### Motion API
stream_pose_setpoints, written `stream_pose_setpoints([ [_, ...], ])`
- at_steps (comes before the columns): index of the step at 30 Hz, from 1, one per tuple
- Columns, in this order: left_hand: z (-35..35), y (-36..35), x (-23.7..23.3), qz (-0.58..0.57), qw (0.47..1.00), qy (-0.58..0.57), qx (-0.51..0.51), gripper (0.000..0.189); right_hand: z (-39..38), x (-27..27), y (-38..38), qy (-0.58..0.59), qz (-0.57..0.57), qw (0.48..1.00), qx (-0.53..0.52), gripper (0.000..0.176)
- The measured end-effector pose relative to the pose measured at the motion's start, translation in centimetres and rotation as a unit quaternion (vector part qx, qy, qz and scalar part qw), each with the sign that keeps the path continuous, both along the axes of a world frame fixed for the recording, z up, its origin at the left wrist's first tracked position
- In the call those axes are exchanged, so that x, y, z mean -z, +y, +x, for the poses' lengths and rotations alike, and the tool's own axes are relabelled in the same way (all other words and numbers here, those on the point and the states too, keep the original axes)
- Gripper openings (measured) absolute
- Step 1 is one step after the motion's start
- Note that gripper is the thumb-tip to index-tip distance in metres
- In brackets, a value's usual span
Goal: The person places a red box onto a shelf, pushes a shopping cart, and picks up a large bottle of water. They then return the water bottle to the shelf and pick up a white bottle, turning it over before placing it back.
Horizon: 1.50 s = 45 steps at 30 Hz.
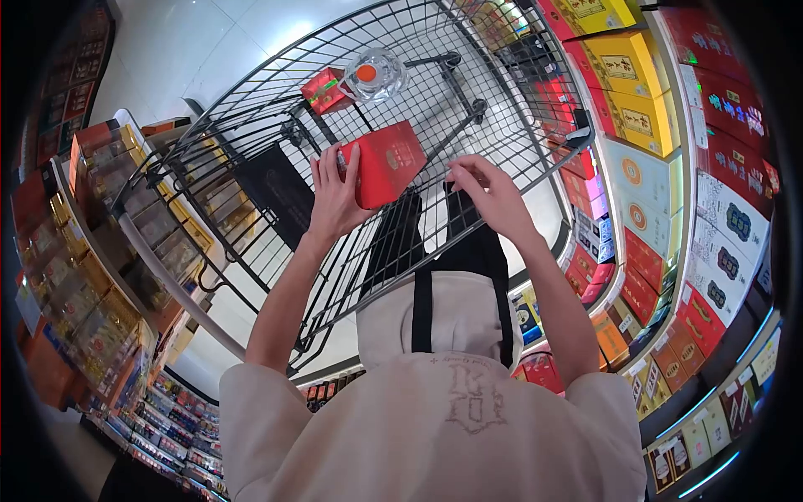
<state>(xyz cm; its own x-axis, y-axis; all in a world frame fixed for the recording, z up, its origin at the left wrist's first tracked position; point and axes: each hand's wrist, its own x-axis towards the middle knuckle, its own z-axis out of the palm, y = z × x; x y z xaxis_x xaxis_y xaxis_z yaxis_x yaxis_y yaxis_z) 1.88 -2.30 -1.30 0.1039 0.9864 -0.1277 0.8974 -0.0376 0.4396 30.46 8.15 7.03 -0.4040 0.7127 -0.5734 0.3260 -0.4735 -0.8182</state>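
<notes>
A red box (391,161) with faint gold marking is held over the wire shopping cart (266,63) by my left hand (336,197). The fingers of that hand lie along the box's left side, and the thumb is at its lower edge. Just right of the box is my right hand (493,199), apart from it, with loosely bent fingers and nothing visible in them. Farther into the cart lie a clear plastic jug (389,79) with an orange cap and a smaller red and green package (326,90).
A black panel (274,188) sits at the cart's left side. Shelves with yellow boxes (629,63), white boxes (726,238) and red boxes curve along the right. More packaged goods (88,305) fill the shelving on the left. Pale floor tiles (167,50) show beyond the cart.
</notes>
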Motion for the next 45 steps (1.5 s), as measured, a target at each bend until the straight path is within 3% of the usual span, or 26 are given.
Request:
stream_pose_setpoints([
  [2, -0.2, -0.9, 0.3, -0.01, 1.0, 0.009, -0.017, 0.127, -1.0, 2.6, 1.5, 0.002, 0.009, 0.999, -0.038, 0.033],
  [5, -0.1, -1.6, 0.8, -0.019, 0.999, 0.012, -0.045, 0.127, -3.1, 6.9, 4.3, 0.032, -0.075, 0.985, -0.15, 0.044],
  [8, 0.3, -1.8, 1.5, -0.01, 0.997, -0.023, -0.071, 0.125, -5.2, 11.3, 7.2, -0.008, -0.158, 0.975, -0.154, 0.044],
  [12, 0.2, -1.2, 1.6, 0.002, 0.995, -0.067, -0.071, 0.122, -6.4, 19.2, 8.4, -0.088, -0.116, 0.962, -0.231, 0.061],
  [14, 0.2, -1.2, 1.6, -0.001, 0.994, -0.071, -0.078, 0.121, -6.5, 24.5, 8.2, -0.231, -0.062, 0.924, -0.3, 0.067],
  [15, 0.3, -1.3, 1.6, -0.01, 0.994, -0.076, -0.083, 0.121, -6.3, 26.1, 7.7, -0.233, -0.054, 0.922, -0.304, 0.08],
  [20, 0.0, -2.4, 2.1, -0.006, 0.991, -0.089, -0.102, 0.128, -7.0, 33.2, 6.2, -0.242, -0.13, 0.895, -0.351, 0.098],
  [24, -1.0, -4.0, 2.3, -0.016, 0.989, -0.091, -0.115, 0.133, -8.0, 33.1, 5.7, -0.296, -0.112, 0.898, -0.304, 0.095],
  [27, -2.0, -5.6, 3.0, -0.034, 0.984, -0.099, -0.143, 0.136, -8.9, 32.4, 5.2, -0.263, -0.128, 0.925, -0.243, 0.092],
  [30, -2.7, -6.4, 2.7, -0.075, 0.971, -0.139, -0.181, 0.139, -9.6, 36.2, 3.6, -0.187, -0.185, 0.952, -0.155, 0.092],
  [33, -2.8, -6.5, 2.9, 0.0, 0.966, -0.161, -0.201, 0.135, -11.0, 31.7, 3.6, -0.203, -0.113, 0.966, -0.114, 0.096],
  [38, -2.8, -5.1, 0.1, -0.058, 0.947, -0.174, -0.264, 0.143, -11.8, 28.1, 7.0, -0.277, -0.115, 0.936, -0.182, 0.103],
  [40, -2.9, -4.7, -1.7, -0.061, 0.94, -0.19, -0.278, 0.143, -11.5, 27.1, 8.1, -0.258, -0.103, 0.93, -0.24, 0.099],
  [42, -3.2, -4.2, -3.5, -0.097, 0.898, -0.278, -0.326, 0.144, -10.7, 25.3, 8.8, -0.214, -0.11, 0.939, -0.248, 0.092],
  [45, -3.5, -4.0, -7.6, -0.114, 0.893, -0.292, -0.323, 0.146, -9.2, 19.9, 9.7, -0.113, -0.203, 0.933, -0.273, 0.085],
])
